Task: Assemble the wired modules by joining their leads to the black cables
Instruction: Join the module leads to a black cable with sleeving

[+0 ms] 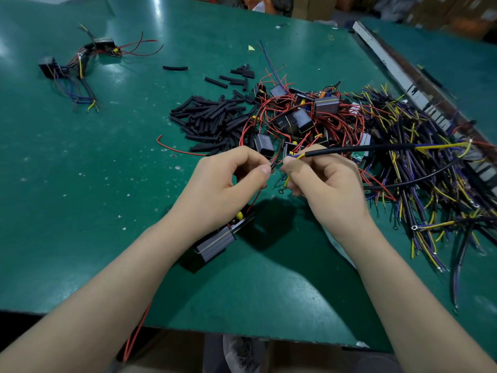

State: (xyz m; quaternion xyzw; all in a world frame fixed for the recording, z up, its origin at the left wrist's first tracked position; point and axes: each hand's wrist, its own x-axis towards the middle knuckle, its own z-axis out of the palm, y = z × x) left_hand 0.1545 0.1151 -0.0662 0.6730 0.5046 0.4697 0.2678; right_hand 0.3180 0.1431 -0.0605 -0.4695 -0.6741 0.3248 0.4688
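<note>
- While the left hand [215, 189] pinched a thin lead [273, 165], the right hand [326, 181] pinched the black cable [357, 149] near its stripped end, above the table [80, 162].
- Both wires looked light and bendy; holding close to the tips seemed best.

Nothing here can be read. The grey modules [326, 105] in the heap carry no lettering clear enough to make out, and the small green board [360, 154] among the cables is too blurred to show any print.
</note>
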